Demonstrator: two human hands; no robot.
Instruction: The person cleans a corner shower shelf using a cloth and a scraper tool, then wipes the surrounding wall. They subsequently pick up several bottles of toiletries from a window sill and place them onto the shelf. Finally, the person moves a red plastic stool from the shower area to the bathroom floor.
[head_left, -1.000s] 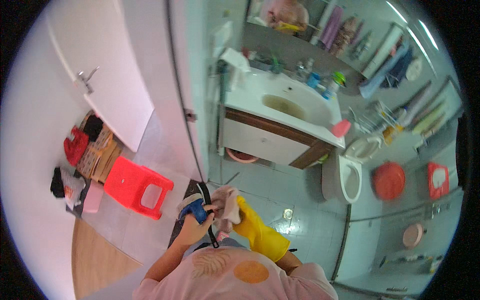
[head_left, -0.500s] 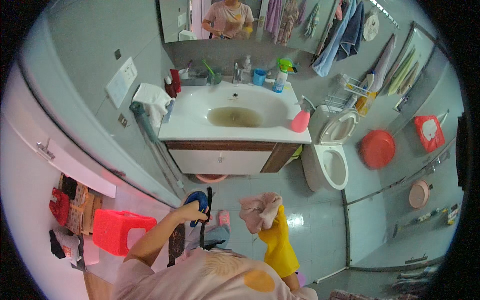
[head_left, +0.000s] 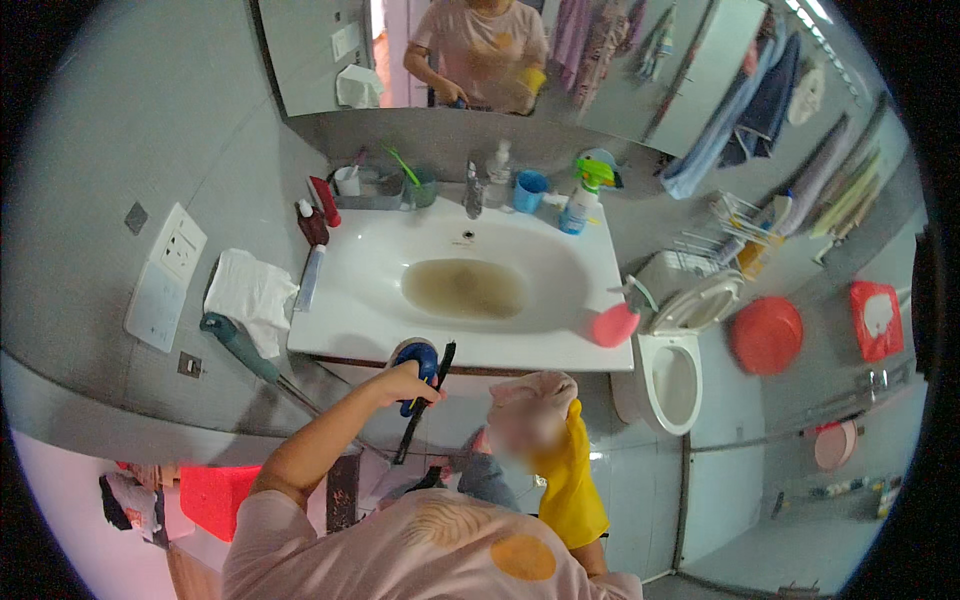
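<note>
My bare left hand (head_left: 402, 388) is closed around a dark blue, rounded handheld tool (head_left: 415, 356) with a pale rim. A long thin black strip (head_left: 416, 420) slants past the fingers; I cannot tell whether it belongs to the tool. My right hand, in a long yellow rubber glove (head_left: 574, 480), grips a crumpled pale pink cloth (head_left: 532, 400). The cloth is partly blurred and hides most of the glove's fingers. Both hands are just in front of the white washbasin (head_left: 350, 325), where murky brownish water (head_left: 465, 290) stands in the bowl.
A pink spray bottle (head_left: 615, 325) stands at the basin's right front corner. Along the back are a faucet (head_left: 473, 190), a blue cup (head_left: 529, 190) and a green-topped spray bottle (head_left: 580, 205). A toilet (head_left: 672, 385) stands right; a long-handled pole (head_left: 245, 352) leans left.
The view has shifted toward the basin, which now appears larger and closer to my hands. My left hand still holds the blue tool and my right the cloth.
</note>
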